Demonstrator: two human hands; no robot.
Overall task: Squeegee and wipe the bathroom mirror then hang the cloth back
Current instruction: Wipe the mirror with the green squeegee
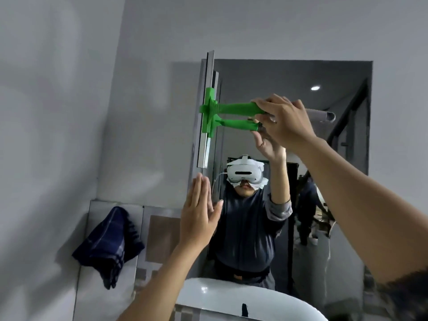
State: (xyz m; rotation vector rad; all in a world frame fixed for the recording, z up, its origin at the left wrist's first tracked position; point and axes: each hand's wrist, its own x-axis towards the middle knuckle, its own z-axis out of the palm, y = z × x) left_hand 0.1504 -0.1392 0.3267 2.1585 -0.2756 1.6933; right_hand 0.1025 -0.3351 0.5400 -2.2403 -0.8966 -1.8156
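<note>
Here, squeegee [209, 107]: light, stiff green plastic with a rubber blade; best held by the handle's far end, judging by looks.
Position: blade upright against the mirror [289, 135] at its left edge.
Right hand [284, 121]: fingers clamped round the handle end.
Left hand [199, 214]: fingers flat, together, empty, by the mirror's lower left edge.
Cloth [108, 244]: soft, hanging on the wall, well left.

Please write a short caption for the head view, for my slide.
Right hand holds green squeegee at the mirror's left edge; left hand open flat, dark cloth hanging at left.
</note>
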